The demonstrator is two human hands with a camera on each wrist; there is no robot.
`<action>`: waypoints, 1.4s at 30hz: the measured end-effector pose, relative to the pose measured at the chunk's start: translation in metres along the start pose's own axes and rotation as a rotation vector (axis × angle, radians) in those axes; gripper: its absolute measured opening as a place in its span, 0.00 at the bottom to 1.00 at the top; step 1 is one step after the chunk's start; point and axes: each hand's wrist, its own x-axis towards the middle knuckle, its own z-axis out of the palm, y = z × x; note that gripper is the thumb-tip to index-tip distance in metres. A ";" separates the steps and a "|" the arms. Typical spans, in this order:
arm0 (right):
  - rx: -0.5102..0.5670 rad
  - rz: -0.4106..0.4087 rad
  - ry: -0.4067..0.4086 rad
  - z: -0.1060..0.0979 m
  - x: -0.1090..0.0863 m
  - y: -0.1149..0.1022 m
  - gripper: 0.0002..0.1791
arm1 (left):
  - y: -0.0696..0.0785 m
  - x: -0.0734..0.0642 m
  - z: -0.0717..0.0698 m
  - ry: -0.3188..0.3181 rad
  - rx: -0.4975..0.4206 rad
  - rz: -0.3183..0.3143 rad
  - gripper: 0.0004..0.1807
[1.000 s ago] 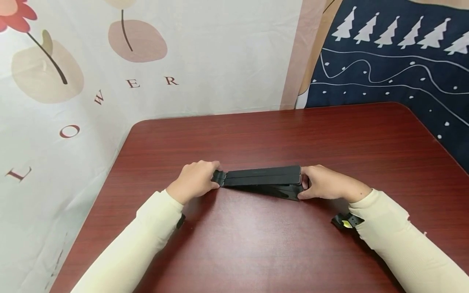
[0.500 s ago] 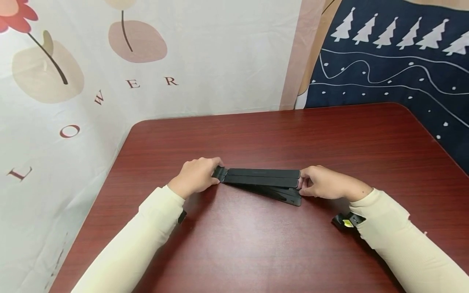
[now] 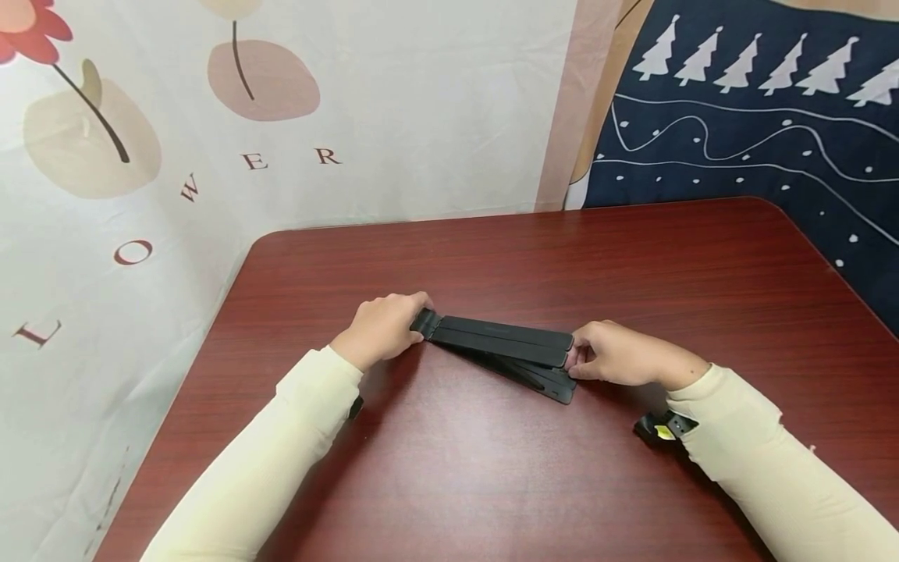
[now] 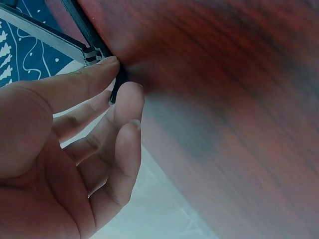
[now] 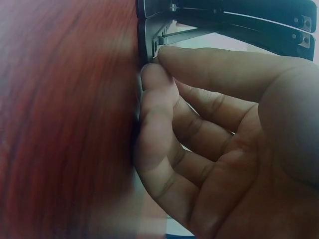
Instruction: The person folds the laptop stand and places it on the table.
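Observation:
A black folding laptop stand (image 3: 499, 340) lies slantwise on the table between the hands, its left end farther from me. Its upper panels are raised in a narrow wedge over the lower base (image 3: 555, 386). My left hand (image 3: 382, 329) pinches the hinged left end between thumb and fingertips, as the left wrist view also shows. At the wide end, my right hand (image 3: 614, 353) pinches the base's edge between thumb and index finger, just under the raised panels. In the right wrist view, a thin strut (image 5: 192, 35) stands between base and panels.
The reddish-brown wooden table (image 3: 492, 476) stretches around the stand. A white cloth with printed letters (image 3: 421, 117) hangs behind and at the left. A navy cloth with white trees (image 3: 744, 133) hangs at the right.
My left hand has moved the stand's left end away from me and slightly right. The stand has turned, its right end now nearer me. My right hand has barely moved.

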 end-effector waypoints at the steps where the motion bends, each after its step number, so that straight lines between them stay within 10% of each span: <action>1: 0.000 0.003 -0.001 0.000 0.000 0.000 0.02 | 0.000 0.001 0.000 0.001 -0.001 -0.001 0.25; 19: -0.001 -0.023 -0.040 0.008 -0.001 -0.011 0.07 | 0.000 0.014 -0.002 0.015 -0.047 -0.092 0.23; 42: 0.270 0.044 -0.141 0.013 -0.004 -0.024 0.07 | 0.010 0.033 -0.002 0.036 -0.102 -0.083 0.14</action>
